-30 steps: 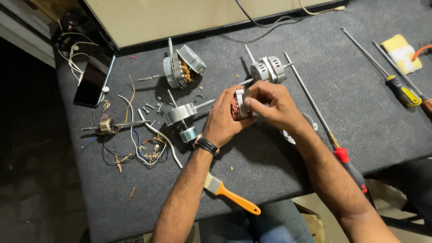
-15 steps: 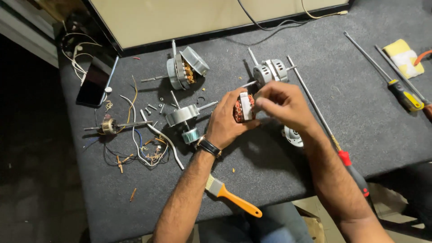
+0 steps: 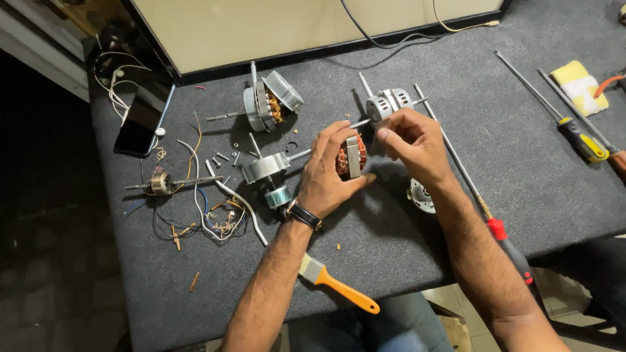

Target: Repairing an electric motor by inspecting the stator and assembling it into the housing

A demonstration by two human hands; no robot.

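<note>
My left hand curls around the small motor core, holding it up just above the grey table; my right hand pinches its top with bent fingers; the core stands on its edge, copper side facing left; its thin shaft points away to the right.

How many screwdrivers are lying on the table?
3: a red-handled screwdriver beside the right forearm, a yellow-and-black screwdriver at far right, a third screwdriver cut by the right edge.
</note>
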